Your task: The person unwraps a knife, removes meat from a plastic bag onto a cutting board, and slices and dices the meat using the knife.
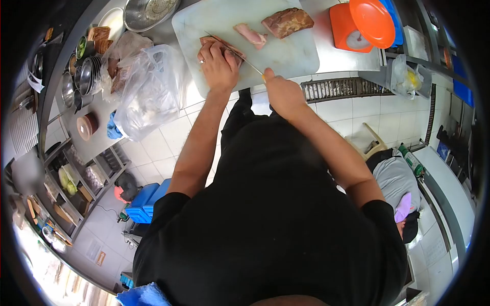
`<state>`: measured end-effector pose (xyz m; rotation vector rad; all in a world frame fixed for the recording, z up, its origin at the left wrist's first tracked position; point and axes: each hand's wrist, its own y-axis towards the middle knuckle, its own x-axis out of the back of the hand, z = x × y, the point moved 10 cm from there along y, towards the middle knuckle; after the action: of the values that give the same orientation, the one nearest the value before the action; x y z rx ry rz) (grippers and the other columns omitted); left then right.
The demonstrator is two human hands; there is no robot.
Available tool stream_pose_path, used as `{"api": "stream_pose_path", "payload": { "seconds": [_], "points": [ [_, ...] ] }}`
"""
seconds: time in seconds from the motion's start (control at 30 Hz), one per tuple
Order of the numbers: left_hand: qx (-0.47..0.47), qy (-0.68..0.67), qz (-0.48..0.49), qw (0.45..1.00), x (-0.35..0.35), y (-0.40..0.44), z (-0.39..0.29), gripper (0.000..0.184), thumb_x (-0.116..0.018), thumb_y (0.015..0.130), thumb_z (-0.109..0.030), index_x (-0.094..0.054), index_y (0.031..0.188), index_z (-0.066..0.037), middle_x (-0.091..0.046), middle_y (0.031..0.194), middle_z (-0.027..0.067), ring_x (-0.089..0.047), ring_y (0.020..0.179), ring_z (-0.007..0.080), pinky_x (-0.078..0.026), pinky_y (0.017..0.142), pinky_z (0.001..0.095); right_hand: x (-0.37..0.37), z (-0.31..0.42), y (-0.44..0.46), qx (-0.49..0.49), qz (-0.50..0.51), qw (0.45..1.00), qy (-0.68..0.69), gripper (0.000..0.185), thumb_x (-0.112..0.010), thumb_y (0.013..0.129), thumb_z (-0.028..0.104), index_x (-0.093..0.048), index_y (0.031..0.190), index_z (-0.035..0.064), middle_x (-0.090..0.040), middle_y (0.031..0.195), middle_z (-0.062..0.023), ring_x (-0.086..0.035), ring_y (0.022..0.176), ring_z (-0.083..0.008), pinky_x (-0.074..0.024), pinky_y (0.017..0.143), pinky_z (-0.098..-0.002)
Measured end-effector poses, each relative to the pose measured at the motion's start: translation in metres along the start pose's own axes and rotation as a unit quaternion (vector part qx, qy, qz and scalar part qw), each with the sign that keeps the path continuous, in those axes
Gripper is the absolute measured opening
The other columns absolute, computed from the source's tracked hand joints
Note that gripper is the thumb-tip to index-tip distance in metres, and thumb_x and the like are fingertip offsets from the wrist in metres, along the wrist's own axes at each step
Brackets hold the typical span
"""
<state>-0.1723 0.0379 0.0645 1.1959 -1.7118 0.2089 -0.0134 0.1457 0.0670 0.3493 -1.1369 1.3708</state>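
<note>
On the white cutting board (286, 56) my left hand (218, 66) presses down on a piece of meat (234, 57), its fingers curled over the top. A ring shows on one finger. My right hand (283, 94) is closed round the yellowish handle of a knife (246, 60). The blade runs up and left from that hand along the meat under my left fingers. Farther right on the board lie a pale pink slice of meat (250, 35) and a larger browned chunk of meat (287, 23).
An orange kitchen scale (352, 30) stands right of the board. To the left are a metal bowl (148, 15), a clear plastic bag (153, 92), stacked pans (88, 75) and a brown round tub (87, 126). Another person in grey (398, 178) is behind on the right.
</note>
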Motion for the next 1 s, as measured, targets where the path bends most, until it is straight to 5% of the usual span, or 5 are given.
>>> {"api": "stream_pose_path", "payload": {
  "seconds": [0.57, 1.0],
  "points": [
    [-0.025, -0.047, -0.051, 0.997, 0.004, -0.007, 0.004, 0.031, -0.058, 0.097, -0.018, -0.059, 0.122, 0.000, -0.056, 0.134, 0.0257, -0.049, 0.125, 0.0468, -0.041, 0.104, 0.0591, -0.011, -0.044, -0.020, 0.021, -0.035, 0.999, 0.005, 0.030, -0.057, 0.107, 0.028, -0.049, 0.121, 0.0023, -0.073, 0.088, -0.0207, -0.072, 0.079, -0.0437, -0.0568, 0.068, -0.0568],
    [-0.011, -0.028, -0.043, 0.999, 0.000, -0.008, 0.010, 0.037, -0.058, 0.096, -0.019, -0.055, 0.127, 0.002, -0.053, 0.136, 0.0279, -0.048, 0.125, 0.0481, -0.040, 0.106, 0.0612, 0.036, 0.002, -0.037, 0.033, -0.027, 0.998, -0.041, 0.023, -0.056, 0.107, 0.022, -0.052, 0.116, 0.0021, -0.074, 0.090, -0.0202, -0.075, 0.079, -0.0396, -0.0593, 0.068, -0.0526]
  ]
}}
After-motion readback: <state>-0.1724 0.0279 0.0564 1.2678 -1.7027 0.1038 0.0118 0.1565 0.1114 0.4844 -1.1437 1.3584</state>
